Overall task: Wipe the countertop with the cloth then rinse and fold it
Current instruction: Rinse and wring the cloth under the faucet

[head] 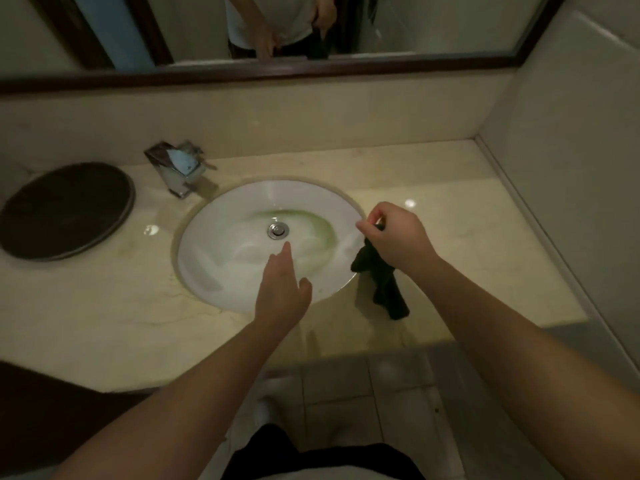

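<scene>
Pinching dark cloth (381,278) with my right hand (398,237) at sink (214,258) right rim; cloth dangles over countertop (467,244) edge. My left hand (280,292) spread flat over basin, holding nothing. Faucet (180,168) far-left.

Dim, warm light, small glare spots on the countertop (450,216), soft blur throughout, edges bent by wide-angle distortion.

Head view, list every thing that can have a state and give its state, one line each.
sink: greenish streaks round the drain.
drain: open or plugged, cannot tell.
faucet: no water visibly running.
left hand: open, empty, over the sink.
right hand: pinching the top of the cloth.
cloth: bunched, unfolded, hanging by the sink's right rim.
</scene>
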The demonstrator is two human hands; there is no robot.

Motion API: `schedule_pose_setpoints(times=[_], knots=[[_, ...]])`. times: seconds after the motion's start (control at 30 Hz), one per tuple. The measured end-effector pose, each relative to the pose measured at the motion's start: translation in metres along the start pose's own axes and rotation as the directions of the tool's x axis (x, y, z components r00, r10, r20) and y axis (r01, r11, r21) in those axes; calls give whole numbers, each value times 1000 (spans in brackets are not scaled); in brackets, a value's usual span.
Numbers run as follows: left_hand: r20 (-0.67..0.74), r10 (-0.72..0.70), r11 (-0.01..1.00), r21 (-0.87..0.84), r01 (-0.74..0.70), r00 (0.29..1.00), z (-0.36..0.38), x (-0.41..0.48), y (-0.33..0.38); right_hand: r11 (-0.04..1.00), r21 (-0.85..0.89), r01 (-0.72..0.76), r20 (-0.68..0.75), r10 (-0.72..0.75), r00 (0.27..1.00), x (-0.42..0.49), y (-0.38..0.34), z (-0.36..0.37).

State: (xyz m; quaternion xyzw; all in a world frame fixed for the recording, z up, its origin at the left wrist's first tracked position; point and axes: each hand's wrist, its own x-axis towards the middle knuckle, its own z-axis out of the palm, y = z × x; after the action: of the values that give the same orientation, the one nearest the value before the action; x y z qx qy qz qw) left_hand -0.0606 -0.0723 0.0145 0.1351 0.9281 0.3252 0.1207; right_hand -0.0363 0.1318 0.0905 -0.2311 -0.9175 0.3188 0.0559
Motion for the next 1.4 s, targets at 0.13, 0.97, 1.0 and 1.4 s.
schedule_pose_setpoints(times=[0.13, 0.97, 1.0, 1.4], knots=[[-77, 99, 986, -125, -108, 992, -36, 22, 19, 989, 16, 150, -137, -147, 980, 17, -72, -24], [46, 279, 819, -534, -212, 959, -172, 142, 8, 928, 177, 328, 183, -358, 915, 106, -232, -5], [33, 263, 824, -528, -206, 964, -165, 145, 8, 918, 268, 294, 190, -349, 917, 106, -235, -3], [278, -101, 76, -955, 286, 955, -129, 172, -28, 136, 960, -243, 235, 75, 969, 118, -186, 2]])
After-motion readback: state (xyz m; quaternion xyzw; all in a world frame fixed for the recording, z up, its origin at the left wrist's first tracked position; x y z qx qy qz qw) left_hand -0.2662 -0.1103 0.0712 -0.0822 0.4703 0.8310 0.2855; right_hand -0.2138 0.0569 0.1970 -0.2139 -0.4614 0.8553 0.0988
